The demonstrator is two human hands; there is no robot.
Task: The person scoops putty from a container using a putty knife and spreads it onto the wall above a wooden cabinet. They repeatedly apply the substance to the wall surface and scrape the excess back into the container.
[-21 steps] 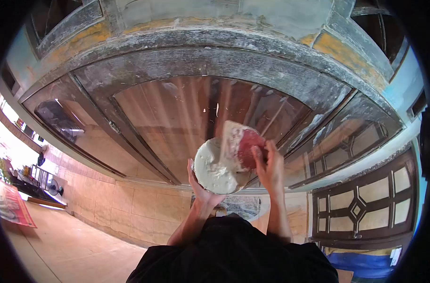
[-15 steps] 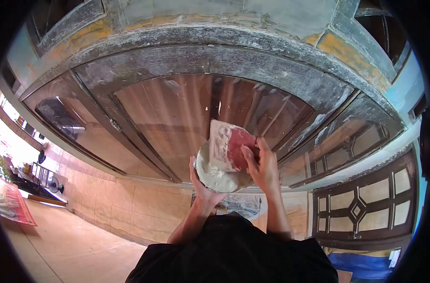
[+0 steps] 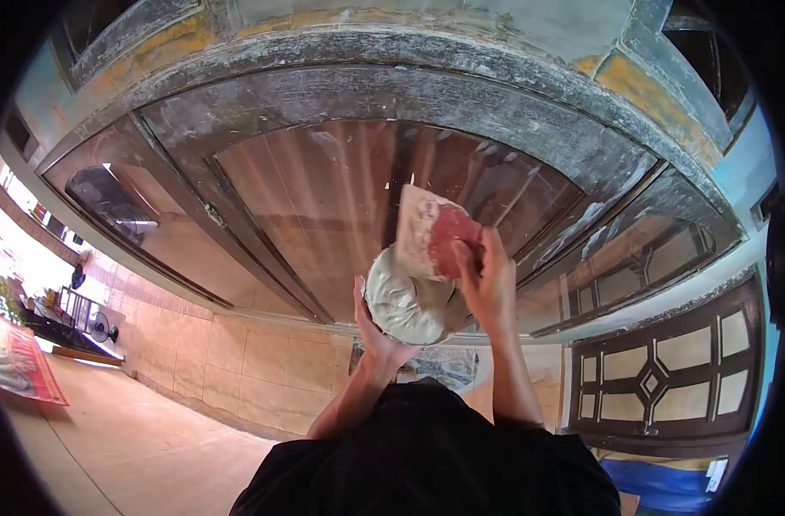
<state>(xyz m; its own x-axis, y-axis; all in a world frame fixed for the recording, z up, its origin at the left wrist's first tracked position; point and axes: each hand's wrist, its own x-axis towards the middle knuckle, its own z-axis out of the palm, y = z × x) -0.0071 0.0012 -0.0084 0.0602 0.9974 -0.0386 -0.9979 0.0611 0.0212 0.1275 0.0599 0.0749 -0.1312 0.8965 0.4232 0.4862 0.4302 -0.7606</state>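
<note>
My left hand (image 3: 378, 342) cups a round bowl (image 3: 423, 342) from below and its left side. Thick off-white putty (image 3: 401, 301) fills the bowl, with ridges and folds across its surface. In my right hand (image 3: 493, 292) is a flat red putty spreader (image 3: 452, 236), pinched between thumb and fingers at its right edge. A pale coat of putty covers the left part of the spreader. Its lower edge overlaps the bowl's upper right side in this view, hiding part of the rim.
Right in front stands a wooden cabinet with glossy brown panels (image 3: 323, 215) and a whitish, worn frame (image 3: 341, 95). Tiled floor (image 3: 237, 361) lies below. A fan (image 3: 102, 327) stands far left; a dark panelled door (image 3: 668, 378) and a blue item (image 3: 659, 486) are at right.
The spreader has lifted up and slightly right, with its lower edge higher over the bowl. The bowl has shifted a little right and tilted, and more putty shows.
</note>
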